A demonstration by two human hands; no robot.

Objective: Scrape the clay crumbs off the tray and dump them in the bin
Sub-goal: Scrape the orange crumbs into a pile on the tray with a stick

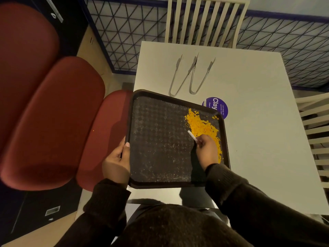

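Observation:
A dark textured tray (160,139) lies partly on the white table, its left side hanging over the table's edge. Orange clay crumbs (202,124) are heaped along the tray's right side, up to the far right corner. My left hand (117,159) grips the tray's left rim, thumb on top. Closed around a thin white scraper (192,136), my right hand (207,150) holds the tool's tip at the near edge of the crumb pile. Pale scratch marks and fine dust cover the rest of the tray. No bin is in view.
Two metal tongs (191,75) lie on the white table (258,122) beyond the tray. A purple round sticker (218,106) peeks out behind the tray's far right corner. Red cushioned seats (53,113) stand to the left, and slatted white chairs (204,20) stand behind and right of the table.

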